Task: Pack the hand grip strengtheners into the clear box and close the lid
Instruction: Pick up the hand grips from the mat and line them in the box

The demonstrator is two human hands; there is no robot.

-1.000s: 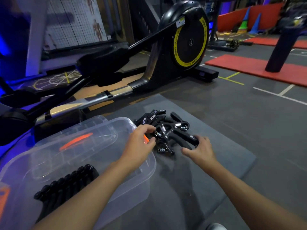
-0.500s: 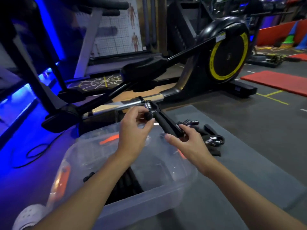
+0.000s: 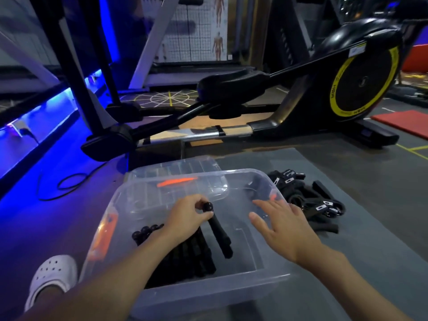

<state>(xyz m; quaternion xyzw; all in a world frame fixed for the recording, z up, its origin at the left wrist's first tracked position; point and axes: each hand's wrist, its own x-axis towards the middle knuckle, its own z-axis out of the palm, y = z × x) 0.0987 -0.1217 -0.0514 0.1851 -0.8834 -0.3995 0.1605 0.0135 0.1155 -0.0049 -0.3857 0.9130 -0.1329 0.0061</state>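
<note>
A black grip strengthener (image 3: 216, 230) is held by its top end in the closed left hand (image 3: 185, 216) inside the clear box (image 3: 208, 295), beside a row already packed (image 3: 185, 256), while the right hand (image 3: 284, 230) is spread open and empty near the pile (image 3: 317, 205) left on the gray mat (image 3: 370, 228).

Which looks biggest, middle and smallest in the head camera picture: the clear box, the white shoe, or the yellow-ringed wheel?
1. clear box, biggest by far, though it sits nearest the camera.
2. yellow-ringed wheel, which is farther back, so it may really be larger than it looks.
3. white shoe, smallest.
</note>
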